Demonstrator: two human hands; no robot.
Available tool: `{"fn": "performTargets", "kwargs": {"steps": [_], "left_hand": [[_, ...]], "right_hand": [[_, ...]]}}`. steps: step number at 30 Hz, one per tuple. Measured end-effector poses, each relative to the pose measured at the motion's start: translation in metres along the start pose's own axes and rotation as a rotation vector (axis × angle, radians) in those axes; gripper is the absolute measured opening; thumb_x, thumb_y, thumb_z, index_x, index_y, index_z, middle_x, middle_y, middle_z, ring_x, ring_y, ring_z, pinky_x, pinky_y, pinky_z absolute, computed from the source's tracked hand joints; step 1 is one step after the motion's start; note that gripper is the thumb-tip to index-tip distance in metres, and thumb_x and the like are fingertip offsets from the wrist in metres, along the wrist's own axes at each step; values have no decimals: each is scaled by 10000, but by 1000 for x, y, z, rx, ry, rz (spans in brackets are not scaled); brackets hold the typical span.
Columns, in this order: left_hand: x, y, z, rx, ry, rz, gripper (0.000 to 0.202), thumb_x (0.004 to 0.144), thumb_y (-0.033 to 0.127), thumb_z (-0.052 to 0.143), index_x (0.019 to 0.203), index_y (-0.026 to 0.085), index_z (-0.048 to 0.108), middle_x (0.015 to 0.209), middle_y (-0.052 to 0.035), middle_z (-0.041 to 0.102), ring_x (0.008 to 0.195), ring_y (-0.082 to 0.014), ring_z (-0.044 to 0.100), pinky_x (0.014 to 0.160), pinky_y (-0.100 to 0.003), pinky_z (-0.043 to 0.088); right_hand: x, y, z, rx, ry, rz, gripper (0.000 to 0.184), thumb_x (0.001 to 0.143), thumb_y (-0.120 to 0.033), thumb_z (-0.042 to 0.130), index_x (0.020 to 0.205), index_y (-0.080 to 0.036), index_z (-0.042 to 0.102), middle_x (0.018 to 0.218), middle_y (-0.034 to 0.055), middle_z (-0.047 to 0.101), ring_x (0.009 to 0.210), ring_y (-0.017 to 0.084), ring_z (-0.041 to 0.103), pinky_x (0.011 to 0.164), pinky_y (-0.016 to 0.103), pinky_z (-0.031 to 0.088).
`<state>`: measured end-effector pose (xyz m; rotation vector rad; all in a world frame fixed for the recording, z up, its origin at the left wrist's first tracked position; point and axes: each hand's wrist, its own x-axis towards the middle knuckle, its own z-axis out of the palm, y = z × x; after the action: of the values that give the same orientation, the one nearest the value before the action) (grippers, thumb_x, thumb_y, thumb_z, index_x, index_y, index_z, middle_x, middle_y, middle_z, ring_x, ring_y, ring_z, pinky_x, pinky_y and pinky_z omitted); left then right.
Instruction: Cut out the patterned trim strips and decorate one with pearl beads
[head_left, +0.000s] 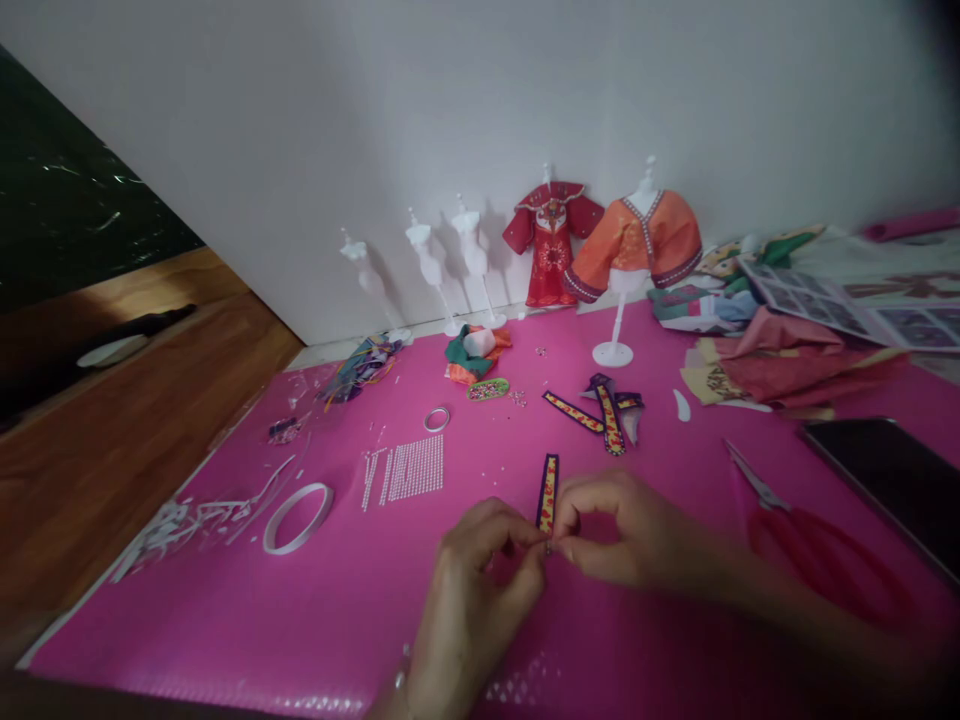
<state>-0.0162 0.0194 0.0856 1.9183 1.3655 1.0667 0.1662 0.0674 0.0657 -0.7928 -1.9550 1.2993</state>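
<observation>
A short yellow fabric strip (550, 488) with red figures and a dark purple border points away from me. Its near end is pinched between the fingertips of my left hand (486, 575) and my right hand (626, 528), which meet there. Both hands are closed, and the fingers hide that end; a tiny shiny bit shows between them. Just beyond lie more patterned strips (611, 420) with dark edges, crossing one another. A sheet of small stick-on pearls (418, 468) lies to the left of my hands.
Red-handled scissors (769, 495) and a black phone (892, 485) lie at the right. A white tape roll (274, 520) and scraps (169, 525) are at the left. Behind stand bare white mannequins (469, 240), a red dress (551, 245) and an orange jacket (660, 235) beside fabric pieces (784, 355).
</observation>
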Motion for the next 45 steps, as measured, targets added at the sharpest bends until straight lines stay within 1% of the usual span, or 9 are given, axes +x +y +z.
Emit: {"fn": "performTargets", "kwargs": {"steps": [7,13,25,27,29,34,40,42,45], "left_hand": [[4,0,-1,0,3,-23,177,741,63,524,647,184,613,644,-1,614,606,-128,565,563,-233,442],[3,1,-3,-26,-5,-7,152,755,81,560,695,192,644,671,-5,634,623,-137,577,577,-245,458],[6,-4,1,68,-10,42,177,754,53,519,671,190,594,664,1,621,629,-136,573,583,-244,448],[11,-12,-5,192,-26,72,179,781,56,510,697,190,593,681,2,623,642,-135,581,600,-242,456],[20,-26,-14,428,-57,102,177,821,71,502,733,187,602,705,-2,623,663,-138,583,630,-250,459],[41,-62,-33,638,-93,67,194,856,110,505,745,170,652,734,-33,609,658,-163,550,644,-290,417],[42,-77,-30,697,-188,24,209,809,48,512,748,167,672,762,-42,624,691,-179,567,667,-294,410],[42,-80,-28,681,-187,5,202,794,36,517,742,166,663,765,-44,622,695,-183,563,674,-301,408],[39,-80,-29,626,-154,-27,163,805,63,530,735,163,638,768,-50,615,703,-192,556,683,-317,411]], "right_hand": [[1,1,0,2,-11,-6,126,741,-107,581,669,-198,630,686,-16,636,656,141,584,634,262,442],[0,-2,1,10,31,34,135,746,-106,584,666,-198,642,691,-19,635,663,138,582,644,261,437],[0,0,1,11,26,21,139,716,-93,577,652,-199,640,670,-21,631,647,139,579,633,263,436],[0,0,0,16,18,27,145,720,-88,572,655,-198,640,691,-13,655,668,146,600,654,269,451],[0,-1,0,19,33,49,149,735,-90,571,661,-197,644,724,-2,681,694,154,623,678,276,465],[0,-4,0,28,55,75,144,758,-105,582,662,-193,644,749,16,702,719,166,642,691,285,482],[2,1,-4,12,19,65,124,774,-141,582,680,-195,644,755,21,706,723,171,644,698,289,487],[2,2,-4,6,-6,59,120,776,-151,582,682,-194,643,758,24,707,721,172,644,689,288,488],[1,1,-3,17,27,68,126,772,-143,579,677,-197,642,743,17,700,713,168,638,685,286,480]]}}
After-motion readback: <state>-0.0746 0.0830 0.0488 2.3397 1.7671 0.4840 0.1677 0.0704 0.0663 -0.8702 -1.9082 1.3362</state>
